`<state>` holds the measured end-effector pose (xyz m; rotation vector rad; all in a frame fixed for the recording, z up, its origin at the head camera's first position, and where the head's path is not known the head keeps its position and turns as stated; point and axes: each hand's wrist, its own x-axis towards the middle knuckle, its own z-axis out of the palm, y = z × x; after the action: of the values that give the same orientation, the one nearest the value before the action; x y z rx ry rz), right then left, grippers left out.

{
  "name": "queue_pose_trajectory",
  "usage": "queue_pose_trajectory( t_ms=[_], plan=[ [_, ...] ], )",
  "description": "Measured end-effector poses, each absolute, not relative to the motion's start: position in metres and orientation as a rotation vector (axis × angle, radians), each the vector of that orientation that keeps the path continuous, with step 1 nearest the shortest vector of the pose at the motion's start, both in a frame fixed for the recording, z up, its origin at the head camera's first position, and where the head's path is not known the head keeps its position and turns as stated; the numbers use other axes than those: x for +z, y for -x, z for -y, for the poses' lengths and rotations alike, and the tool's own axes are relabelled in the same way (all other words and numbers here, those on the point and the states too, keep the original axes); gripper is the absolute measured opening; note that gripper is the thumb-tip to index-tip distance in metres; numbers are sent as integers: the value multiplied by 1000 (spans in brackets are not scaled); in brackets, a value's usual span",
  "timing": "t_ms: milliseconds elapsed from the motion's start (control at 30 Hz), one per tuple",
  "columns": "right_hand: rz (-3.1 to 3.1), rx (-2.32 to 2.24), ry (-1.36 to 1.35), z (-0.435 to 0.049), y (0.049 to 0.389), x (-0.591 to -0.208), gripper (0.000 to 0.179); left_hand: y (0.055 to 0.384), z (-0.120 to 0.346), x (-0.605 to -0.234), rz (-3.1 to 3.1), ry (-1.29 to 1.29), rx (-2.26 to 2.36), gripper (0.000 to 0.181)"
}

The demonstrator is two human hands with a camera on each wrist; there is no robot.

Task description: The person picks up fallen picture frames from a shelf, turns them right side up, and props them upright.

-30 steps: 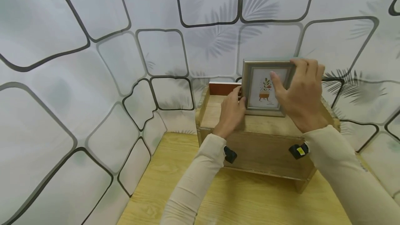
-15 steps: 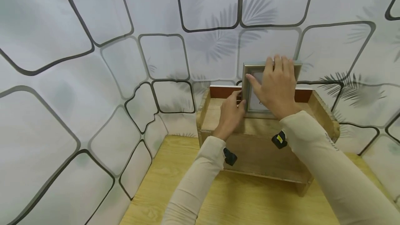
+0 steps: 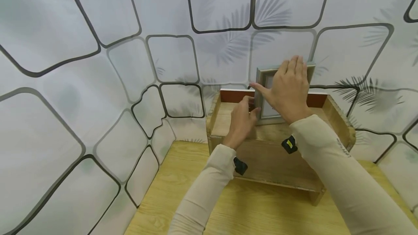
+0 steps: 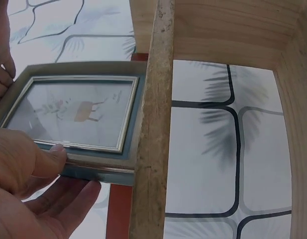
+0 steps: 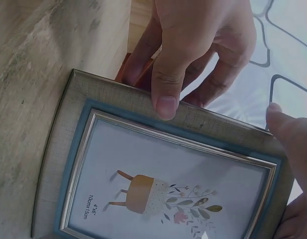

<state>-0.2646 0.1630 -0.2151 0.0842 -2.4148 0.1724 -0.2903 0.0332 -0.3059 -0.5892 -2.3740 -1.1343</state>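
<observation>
A silver-grey picture frame (image 3: 268, 111) stands upright on the top of a small wooden shelf (image 3: 277, 162). Behind its glass, a print of a potted plant shows in the right wrist view. My left hand (image 3: 241, 120) grips the frame's left side, thumb on the front border and fingers at the edge and behind. Across the upper part lies my right hand (image 3: 290, 90), its fingers straight up against the top edge and its thumb stretched to the left side. That hand covers most of the print in the head view.
The shelf stands on a yellow wood-grain table (image 3: 183, 169) against a patterned wall (image 3: 169, 61). A red-brown strip (image 3: 316, 100) runs along the back of the shelf's top, between raised side boards (image 3: 339, 119).
My right hand has moved left from the frame's upper right corner to its upper middle, the thumb now reaching the left side. The frame has turned slightly, showing more of its left edge.
</observation>
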Motion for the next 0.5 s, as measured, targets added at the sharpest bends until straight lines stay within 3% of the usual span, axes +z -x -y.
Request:
queue_pose_trajectory(
  t_ms=[300, 500],
  plan=[
    [2448, 200, -113, -166, 261, -213, 110, 281, -35, -306, 2351, 591, -1128, 30],
    [2473, 184, -130, -167, 260, -211, 117, 277, -36, -306, 2334, 589, -1128, 28]
  ],
)
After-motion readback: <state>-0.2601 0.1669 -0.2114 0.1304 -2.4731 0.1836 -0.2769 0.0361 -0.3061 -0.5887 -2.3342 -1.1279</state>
